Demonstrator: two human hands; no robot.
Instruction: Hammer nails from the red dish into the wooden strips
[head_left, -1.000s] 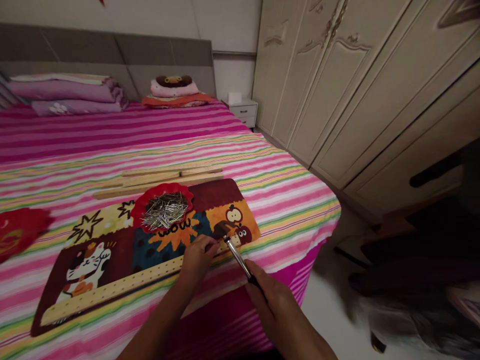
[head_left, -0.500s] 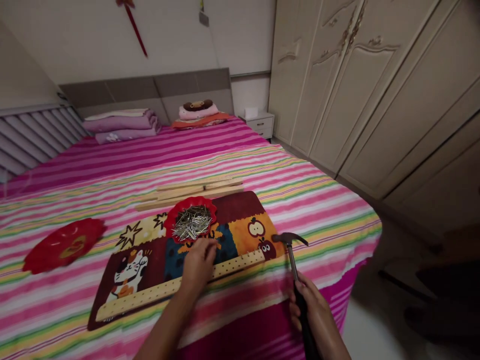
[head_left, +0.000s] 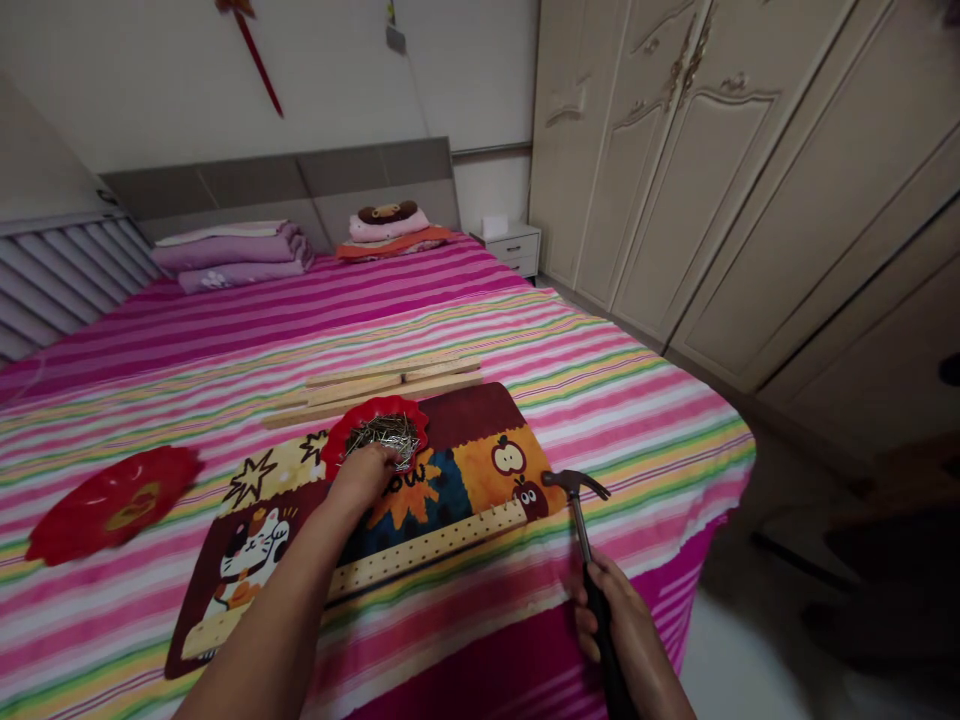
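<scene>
My left hand (head_left: 365, 472) is over the near side of a red scalloped dish (head_left: 334, 440) full of loose nails (head_left: 397, 432). Its fingers are curled together down among the nails, the tips hidden, so what they pinch I cannot make out. In my right hand (head_left: 616, 610) is a claw hammer (head_left: 581, 525), gripped by its black handle with the metal head up. A wooden strip (head_left: 427, 540) dotted with rows of small holes lies along the front of a patterned mat (head_left: 487, 400). Several nails stand up at its right end. My left forearm covers part of the strip.
Several bare wooden strips (head_left: 360, 387) lie behind the mat. A red scalloped lid or plate (head_left: 112, 500) rests on the striped bedspread (head_left: 645, 420) at left. Folded bedding (head_left: 240, 258) is stacked near the headboard. A wardrobe (head_left: 675, 180) stands beyond the bed's right edge.
My left hand has moved from above the wooden strip, up and left, into the dish of nails. My right hand still holds the hammer in nearly the same place.
</scene>
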